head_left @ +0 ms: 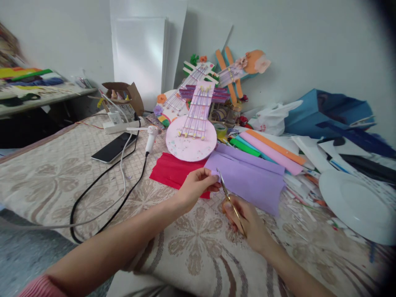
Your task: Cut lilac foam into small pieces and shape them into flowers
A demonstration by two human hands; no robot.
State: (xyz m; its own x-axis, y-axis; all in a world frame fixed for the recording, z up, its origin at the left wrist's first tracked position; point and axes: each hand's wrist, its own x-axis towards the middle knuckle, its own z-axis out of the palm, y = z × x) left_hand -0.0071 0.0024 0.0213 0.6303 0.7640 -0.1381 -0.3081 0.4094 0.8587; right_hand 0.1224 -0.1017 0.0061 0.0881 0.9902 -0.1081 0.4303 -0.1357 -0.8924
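My left hand (201, 181) pinches a small piece of purple paper (217, 175) between thumb and fingers. Scissors (231, 203) with gold-coloured handles are in my right hand (246, 220), their blades pointing up at the small piece's right edge. Whether the blades touch the paper is hard to see. Behind both hands lies a large purple crepe paper sheet (247, 177), with a red crepe paper piece (168, 170) to its left. A pink paper-craft guitar (191, 138) with strings rests just beyond them.
A hot glue gun (151, 139) with a black cord and a phone (114, 147) lie at left. Coloured paper rolls (272, 150), scraps and a white plate (355, 206) fill the right side. More craft guitars (244, 68) lean against the wall near a blue bag (324, 111).
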